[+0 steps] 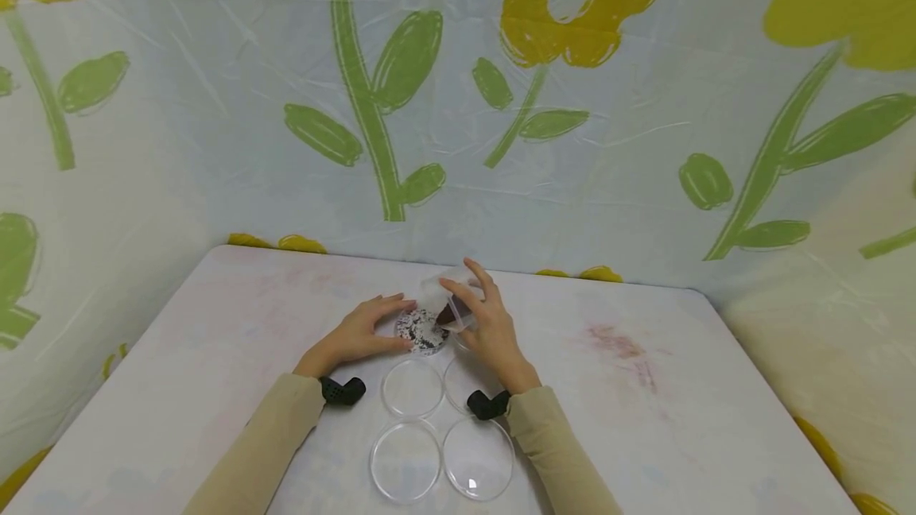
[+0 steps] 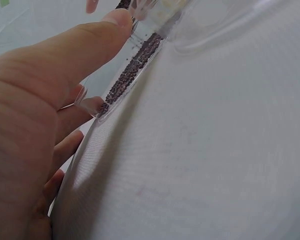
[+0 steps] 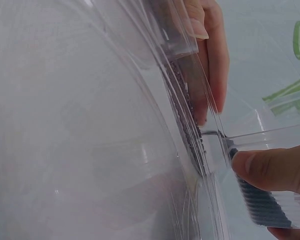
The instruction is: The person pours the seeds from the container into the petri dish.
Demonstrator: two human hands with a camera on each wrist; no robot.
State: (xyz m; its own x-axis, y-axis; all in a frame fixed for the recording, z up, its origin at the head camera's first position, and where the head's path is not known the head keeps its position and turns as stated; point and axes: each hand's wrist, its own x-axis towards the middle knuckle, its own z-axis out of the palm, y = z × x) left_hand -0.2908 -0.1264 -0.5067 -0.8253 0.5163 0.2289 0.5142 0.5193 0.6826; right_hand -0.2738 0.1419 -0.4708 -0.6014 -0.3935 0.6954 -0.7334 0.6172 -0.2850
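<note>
My left hand (image 1: 361, 331) holds a round transparent dish (image 1: 421, 331) on the table, thumb and fingers at opposite sides of its rim. Small dark grains (image 2: 132, 67) lie inside, patchy over the dish bottom. With my right hand (image 1: 494, 332) I grip a transparent plastic box (image 3: 285, 212) between thumb and fingers. It is tilted over the right side of the dish, its lower corner close above the rim. More dark grains (image 1: 448, 315) are gathered at that low end of the box.
Several transparent round dishes stand nearer to me, among them a middle-left dish (image 1: 413, 389), a front-left dish (image 1: 406, 461) and a front-right dish (image 1: 478, 459). My right forearm reaches over that group's right side. The white table (image 1: 608, 420) ends at a flower-printed cloth (image 1: 458, 181).
</note>
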